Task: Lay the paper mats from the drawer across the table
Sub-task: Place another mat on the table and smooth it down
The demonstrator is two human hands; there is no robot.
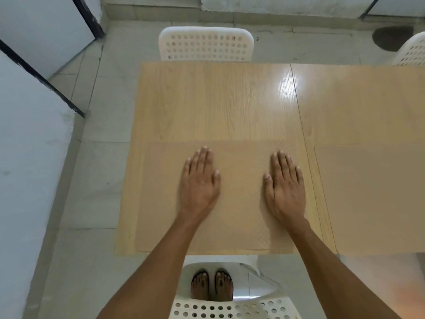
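A thin brown paper mat with a tiny checked pattern point(239, 199) lies flat on the near left part of the light wooden table point(218, 100). Both hands press down on it with straight fingers, holding nothing. The left hand point(199, 183) lies flat on the middle left of the mat, and the right hand point(285, 187) lies flat near its right edge, well apart from the left one. A second plain brown paper mat point(372, 199) lies flat on the table just to the right. A white plastic chair with round holes point(205, 43) stands at the far side of the table, and another white holed chair point(232, 307) stands at the near side, with two feet in sandals point(212, 284) seen by it.
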